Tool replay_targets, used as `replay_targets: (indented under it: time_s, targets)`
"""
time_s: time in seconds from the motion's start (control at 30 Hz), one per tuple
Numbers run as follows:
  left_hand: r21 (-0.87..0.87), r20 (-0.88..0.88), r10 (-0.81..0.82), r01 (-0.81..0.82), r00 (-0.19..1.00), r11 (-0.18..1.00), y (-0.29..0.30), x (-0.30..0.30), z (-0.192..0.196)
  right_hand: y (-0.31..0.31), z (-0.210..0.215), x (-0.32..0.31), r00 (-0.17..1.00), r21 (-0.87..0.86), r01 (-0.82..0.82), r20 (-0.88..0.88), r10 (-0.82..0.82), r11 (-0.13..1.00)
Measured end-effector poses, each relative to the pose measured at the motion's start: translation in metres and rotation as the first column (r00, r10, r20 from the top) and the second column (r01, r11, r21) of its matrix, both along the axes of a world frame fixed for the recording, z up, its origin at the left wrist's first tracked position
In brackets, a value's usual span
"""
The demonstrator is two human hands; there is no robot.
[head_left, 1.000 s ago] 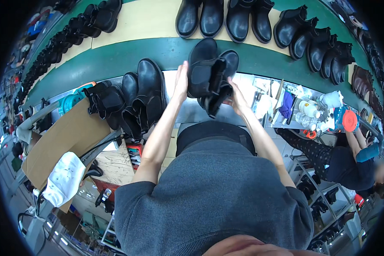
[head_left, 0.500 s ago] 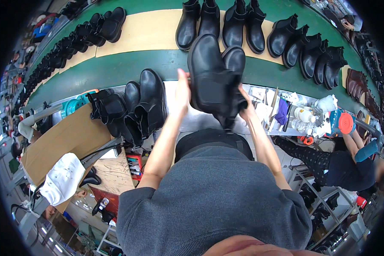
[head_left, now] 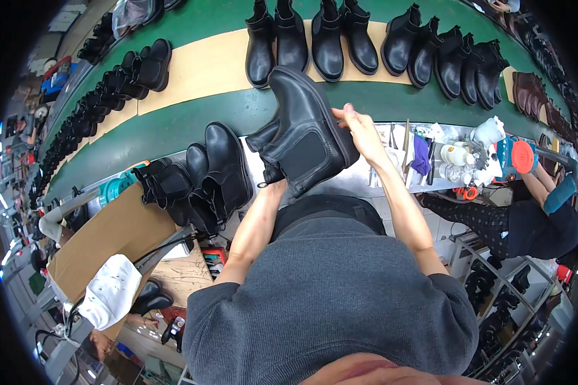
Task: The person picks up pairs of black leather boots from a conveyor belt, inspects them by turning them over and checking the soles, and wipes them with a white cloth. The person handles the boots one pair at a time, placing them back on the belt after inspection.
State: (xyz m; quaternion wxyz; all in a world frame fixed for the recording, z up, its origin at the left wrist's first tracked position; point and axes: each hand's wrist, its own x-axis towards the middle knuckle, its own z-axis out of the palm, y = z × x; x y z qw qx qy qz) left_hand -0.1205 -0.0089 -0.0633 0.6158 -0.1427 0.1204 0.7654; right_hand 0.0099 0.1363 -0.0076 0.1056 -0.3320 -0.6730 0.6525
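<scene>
Black boot (head_left: 305, 135) hides left hand while right hand (head_left: 361, 135) curls beside its sole.

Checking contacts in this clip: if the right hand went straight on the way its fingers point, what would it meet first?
Most likely the nearest black boot, along its sole edge. The right hand seems to have its fingertips there already, though depth is unclear.

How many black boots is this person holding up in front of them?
2: the front boot, its sole turned toward the right hand, and a second boot mostly hidden behind it, showing past its left edge.
</scene>
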Motion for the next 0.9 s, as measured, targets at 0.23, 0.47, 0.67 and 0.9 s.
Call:
replay_targets:
  time_s: [0.23, 0.47, 0.67, 0.9]
  targets:
    - [-0.261, -0.461, 0.126, -0.27, 0.878, 0.927, 0.009, 0.003, -0.023, -0.017, -0.019, -0.001, 0.985, 0.295, 0.165, 0.001, -0.173, 0.941]
    - [-0.207, -0.342, -0.058, -0.015, 0.938, 0.978, -0.008, -0.026, -0.012, 0.002, -0.052, 0.004, 0.917, -0.503, 0.206, -0.199, -0.345, 0.839]
    - [-0.232, -0.971, -0.218, -0.178, 0.098, 0.956, -0.011, 0.003, 0.061, 0.013, -0.063, 0.026, 0.922, -0.909, 0.046, -0.122, -0.368, 0.415]
    - [-0.118, -0.454, 0.088, -0.158, 0.887, 0.98, -0.029, 0.013, 0.048, 0.013, -0.075, 0.025, 0.924, -0.916, 0.12, -0.038, -0.38, 0.383]
